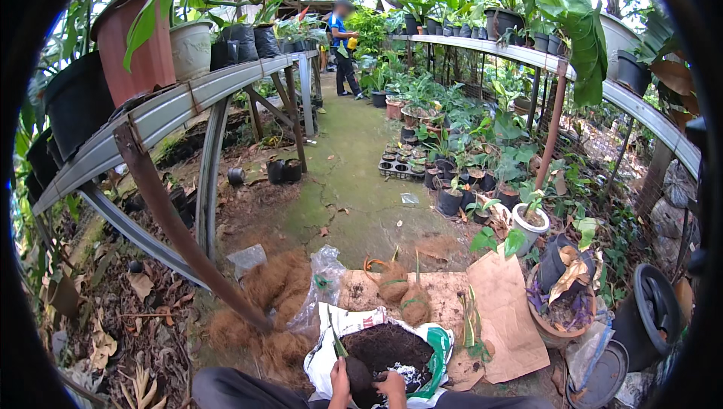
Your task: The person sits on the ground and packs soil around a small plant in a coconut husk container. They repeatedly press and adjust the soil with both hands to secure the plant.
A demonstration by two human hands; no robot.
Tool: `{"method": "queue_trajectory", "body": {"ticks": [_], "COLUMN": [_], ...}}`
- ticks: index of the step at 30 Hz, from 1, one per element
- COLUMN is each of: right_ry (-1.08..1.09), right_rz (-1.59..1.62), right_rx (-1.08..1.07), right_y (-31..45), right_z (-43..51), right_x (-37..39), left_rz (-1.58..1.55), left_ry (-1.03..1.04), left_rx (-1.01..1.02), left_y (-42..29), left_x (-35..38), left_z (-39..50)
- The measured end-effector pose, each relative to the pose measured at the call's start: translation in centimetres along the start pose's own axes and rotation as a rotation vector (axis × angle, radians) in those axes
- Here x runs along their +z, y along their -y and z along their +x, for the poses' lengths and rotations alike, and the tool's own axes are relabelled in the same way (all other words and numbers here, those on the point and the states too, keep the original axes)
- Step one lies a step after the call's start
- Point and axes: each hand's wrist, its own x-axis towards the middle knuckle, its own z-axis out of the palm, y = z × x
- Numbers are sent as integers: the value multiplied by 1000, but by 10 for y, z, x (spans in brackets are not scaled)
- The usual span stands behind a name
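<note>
My left hand [339, 382] grips a dark, rounded soil ball [358, 374] with a narrow green leaf [338, 346] rising from it. At the ball's right side is my right hand [393, 384], its fingers curled; whether they press on the ball or dip into the soil cannot be made out. Both hands are over an opened white and green plastic sack [440, 344] of dark potting mix [390, 341]. White granules [408, 373] lie on the mix. Just beyond the sack, two fibre-wrapped root balls, one upper [392, 283] and one lower [416, 306], rest on cardboard [446, 285].
Loose coconut fibre [277, 290] and clear plastic [325, 279] lie left of the sack. A variegated cutting [469, 318] sits on the right. Potted plants flank the path [350, 149]. A slanting rusty post [186, 228] supports the left bench. Farther off stands a person [342, 50].
</note>
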Motion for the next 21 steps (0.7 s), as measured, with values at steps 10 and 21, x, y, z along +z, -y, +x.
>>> {"method": "queue_trajectory", "body": {"ticks": [10,21], "right_ry": [21,57], "right_rz": [84,-24], "right_rx": [-362,-501], "right_y": [93,94], "right_z": [-45,-49], "right_x": [-95,-79], "left_rz": [591,307], "left_ry": [100,165], "left_rx": [121,-53], "left_y": [15,23], "left_x": [13,9], "left_z": [-4,1]}}
